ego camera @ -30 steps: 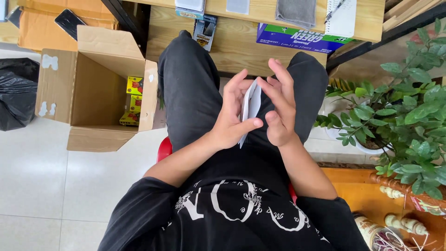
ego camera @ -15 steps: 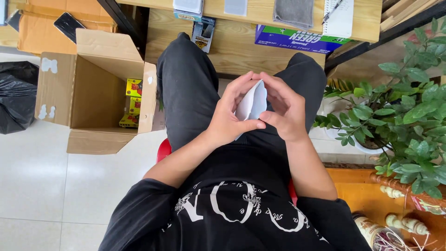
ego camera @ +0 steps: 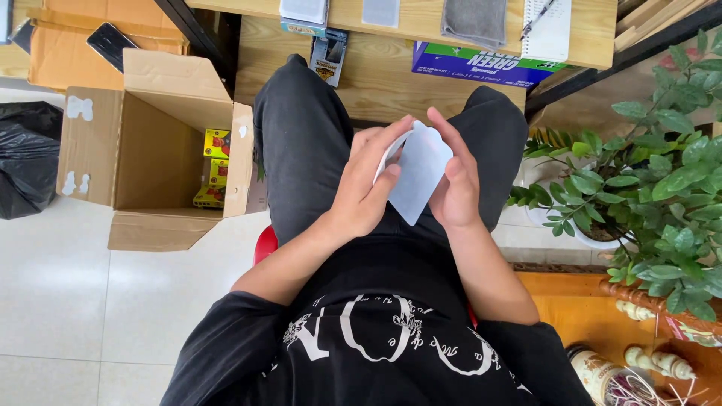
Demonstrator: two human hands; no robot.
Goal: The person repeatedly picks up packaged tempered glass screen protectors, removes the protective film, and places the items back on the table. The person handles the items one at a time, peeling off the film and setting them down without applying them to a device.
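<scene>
So, biggest first: white tiled floor [ego camera: 68,301] on the left, wooden desk [ego camera: 421,22] across the top. Green leafy plant [ego camera: 654,180] fills the right side, in a white pot. Open cardboard box [ego camera: 143,158] stands on the floor to the left of the knees, flaps out, yellow packets [ego camera: 214,169] inside at the back. Black plastic bag [ego camera: 26,158] sits at the far left edge, just beside the box. Blue carton [ego camera: 470,64] is under the desk, grey cloth [ego camera: 474,22] and a notebook [ego camera: 553,30] lie on top.

Person is seated, black trousers, black printed shirt. Both hands are over the lap, between the thighs, holding one pale flat pouch [ego camera: 417,177]. Left hand [ego camera: 368,192]: fingers curled around the pouch's left edge, thumb pressed on its face, half closed. Right hand [ego camera: 455,177]: fingers upright and fairly straight behind the right edge, loosely cupped. Pouch is tilted, its lower corner pointing down toward the body, top edge rounded. Can't tell whether it is open.
</scene>
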